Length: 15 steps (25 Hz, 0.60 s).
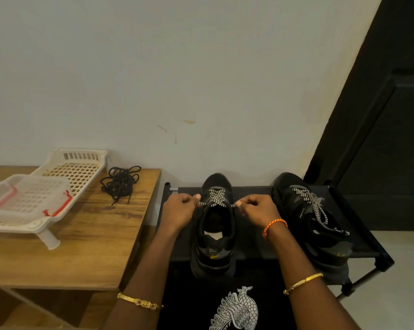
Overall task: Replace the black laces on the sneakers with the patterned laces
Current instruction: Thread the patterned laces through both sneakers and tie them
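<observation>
Setting: pale wall (177, 67) behind a low black rack (253, 234), wooden table (82, 246) on the left.
Sneaker in hand: middle sneaker (214, 234), toe towards the wall, long axis running away from the person.
Patterned lace (216, 197): one cross near the toe, ends running out sideways across that axis.
Left hand (181, 210): pinches the left end, just beside the eyelets.
Right hand (258, 208): pinches the right end, equally near.
Done: laced sneaker (308, 222) to the right.
Clear of the work: black laces (121, 183) piled on the table, near a white basket (75, 172).
Obstruction: none seen.
</observation>
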{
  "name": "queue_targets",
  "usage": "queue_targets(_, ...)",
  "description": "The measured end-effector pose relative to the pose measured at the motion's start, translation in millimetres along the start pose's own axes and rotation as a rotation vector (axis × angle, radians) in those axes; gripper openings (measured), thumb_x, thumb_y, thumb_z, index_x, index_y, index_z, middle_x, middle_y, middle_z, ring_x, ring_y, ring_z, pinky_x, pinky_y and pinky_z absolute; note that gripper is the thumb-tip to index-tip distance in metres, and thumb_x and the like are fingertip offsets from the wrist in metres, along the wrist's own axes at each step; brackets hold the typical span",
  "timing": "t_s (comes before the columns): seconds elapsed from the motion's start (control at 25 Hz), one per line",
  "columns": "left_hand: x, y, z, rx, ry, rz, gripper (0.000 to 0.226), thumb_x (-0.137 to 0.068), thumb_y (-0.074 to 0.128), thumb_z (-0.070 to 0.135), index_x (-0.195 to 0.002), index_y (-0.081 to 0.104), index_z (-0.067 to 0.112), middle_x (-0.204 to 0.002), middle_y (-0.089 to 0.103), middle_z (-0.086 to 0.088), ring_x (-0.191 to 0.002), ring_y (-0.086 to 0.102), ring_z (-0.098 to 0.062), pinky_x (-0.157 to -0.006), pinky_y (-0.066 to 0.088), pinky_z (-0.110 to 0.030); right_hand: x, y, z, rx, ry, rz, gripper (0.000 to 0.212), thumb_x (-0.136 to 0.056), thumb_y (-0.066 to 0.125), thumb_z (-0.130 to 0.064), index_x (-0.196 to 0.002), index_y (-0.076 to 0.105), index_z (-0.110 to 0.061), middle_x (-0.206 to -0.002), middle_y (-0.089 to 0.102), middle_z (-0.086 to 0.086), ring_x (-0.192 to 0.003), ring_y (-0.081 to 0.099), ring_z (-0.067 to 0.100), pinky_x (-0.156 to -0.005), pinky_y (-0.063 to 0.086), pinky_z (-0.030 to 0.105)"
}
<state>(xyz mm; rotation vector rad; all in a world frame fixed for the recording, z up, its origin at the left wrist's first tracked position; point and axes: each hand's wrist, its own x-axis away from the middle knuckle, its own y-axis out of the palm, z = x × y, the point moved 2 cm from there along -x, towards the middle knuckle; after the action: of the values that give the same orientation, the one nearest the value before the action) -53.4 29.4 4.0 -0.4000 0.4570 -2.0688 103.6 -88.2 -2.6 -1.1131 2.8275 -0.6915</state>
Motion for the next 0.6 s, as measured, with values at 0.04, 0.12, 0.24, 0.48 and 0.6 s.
queue_targets(0.04,0.4,-4.2,5.5,0.065,-0.022,-0.034,0.027,-0.096,0.056,0.027,-0.078,0.068,0.01,-0.065,0.06,0.001,-0.053,0.048,-0.008,-0.051,0.039,-0.019,1.9,-1.9,-7.3,-0.104,0.001,-0.01,0.011,-0.085,0.064,-0.005,-0.076,0.071,-0.007,-0.064,0.061,0.004,-0.062,0.055,0.013,-0.071,0.053,0.029)
queue_targets(0.12,0.1,-16.9,25.4,0.19,-0.07,-0.116,0.02,-0.096,0.055,0.018,-0.084,0.068,0.008,-0.063,0.06,0.002,-0.045,0.046,-0.004,-0.044,0.038,-0.014,5.9,-10.9,-31.9,-0.232,-0.001,-0.059,0.012,-0.088,0.059,-0.001,-0.091,0.068,0.006,-0.064,0.058,0.005,-0.057,0.05,0.012,-0.055,0.048,0.018)
queue_targets(0.24,-0.8,-38.1,69.0,0.316,-0.105,-0.262,0.017,-0.095,0.054,0.011,-0.09,0.068,0.002,-0.066,0.063,-0.001,-0.048,0.052,-0.004,-0.047,0.044,-0.014,12.2,-34.3,-80.5,-0.222,-0.05,-0.185,0.012,-0.091,0.058,-0.004,-0.09,0.068,0.002,-0.067,0.061,0.004,-0.056,0.052,0.01,-0.05,0.045,0.015)
queue_targets(0.48,-5.8,-54.3,141.9,0.381,-0.167,-0.46,0.023,-0.097,0.051,0.019,-0.095,0.067,0.002,-0.067,0.065,0.0,-0.051,0.06,-0.006,-0.049,0.05,-0.016,15.2,-62.0,-148.9,-0.171,-0.078,-0.308,0.01,-0.089,0.059,-0.003,-0.089,0.068,0.001,-0.073,0.065,0.008,-0.061,0.057,0.012,-0.059,0.054,0.02)
queue_targets(0.6,-5.0,-55.0,168.6,0.356,-0.179,-0.506,0.03,-0.099,0.049,0.024,-0.091,0.067,0.002,-0.07,0.07,-0.004,-0.056,0.067,-0.009,-0.052,0.054,-0.018,12.8,-71.0,-163.9,-0.141,-0.093,-0.342,0.01,-0.089,0.058,0.0,-0.092,0.067,0.002,-0.072,0.067,0.008,-0.063,0.061,0.013,-0.061,0.057,0.021)
